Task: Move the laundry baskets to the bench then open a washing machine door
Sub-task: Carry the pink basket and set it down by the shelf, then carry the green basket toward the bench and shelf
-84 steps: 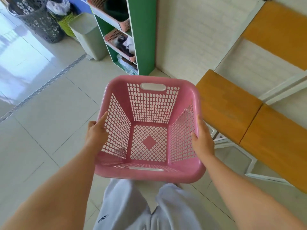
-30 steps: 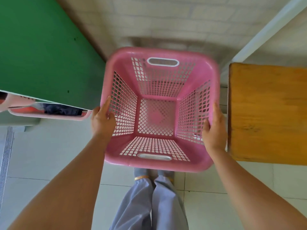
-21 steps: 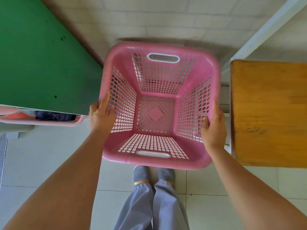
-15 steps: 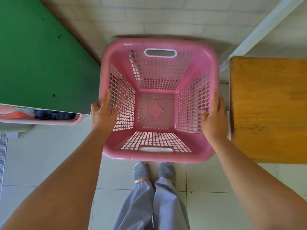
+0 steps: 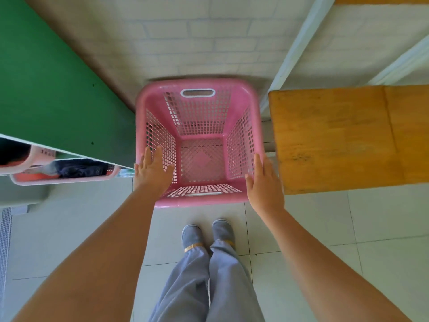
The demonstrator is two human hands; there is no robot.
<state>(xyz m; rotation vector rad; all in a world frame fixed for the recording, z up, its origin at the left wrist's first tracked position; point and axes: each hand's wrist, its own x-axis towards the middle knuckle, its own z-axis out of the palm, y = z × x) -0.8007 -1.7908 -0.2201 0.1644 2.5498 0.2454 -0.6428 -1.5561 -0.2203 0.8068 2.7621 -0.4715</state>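
An empty pink mesh laundry basket (image 5: pixel 243 94) stands low in front of my feet, in the gap between a green shelf unit and the wooden bench (image 5: pixel 336 135). It looks to be down at floor level against the wall, beside the bench and not on it. My left hand (image 5: pixel 152 173) hovers over the basket's near left rim with fingers spread and thumb apart. My right hand (image 5: pixel 263 184) is flat beside the near right corner with fingers straight, gripping nothing. No washing machine is in view.
The green shelf unit (image 5: pixel 46 77) fills the left side, with pink baskets of clothes (image 5: pixel 62 176) sticking out of it. White bench frame bars (image 5: pixel 294 54) run along the brick wall. My feet (image 5: pixel 206 233) stand on pale floor tiles just behind the basket.
The basket has gone down and away from me between shelf and bench. Both hands have let go of its sides and opened.
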